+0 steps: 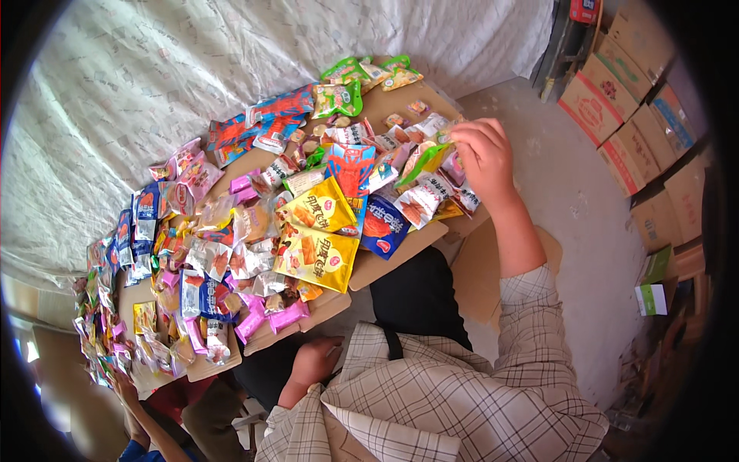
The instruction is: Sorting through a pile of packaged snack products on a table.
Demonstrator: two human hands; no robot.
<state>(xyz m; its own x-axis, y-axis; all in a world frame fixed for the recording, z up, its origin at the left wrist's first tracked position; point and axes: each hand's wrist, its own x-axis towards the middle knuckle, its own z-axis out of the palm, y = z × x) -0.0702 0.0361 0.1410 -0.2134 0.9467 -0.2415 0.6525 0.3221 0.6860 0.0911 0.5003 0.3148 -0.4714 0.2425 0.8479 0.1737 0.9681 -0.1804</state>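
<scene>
While the right hand (483, 158) reaches over the far right corner of the tabletop (389, 266), its fingertips are pinched on a small snack packet (450, 137) at the edge of the heap. Left hand (314, 360) rests low by the near edge, fingers loosely curled, holding nothing that shows. Brown board surface lies almost buried under bright snack packets, two large yellow bags (317, 258) near the middle and green bags (369, 73) at the far end. Behind the tabletop hangs a pale wrinkled sheet (154, 85). Cardboard boxes (623, 115) are stacked along the right, on a grey concrete floor (577, 208). Another person's hand (127, 389) shows at the lower left corner.
</scene>
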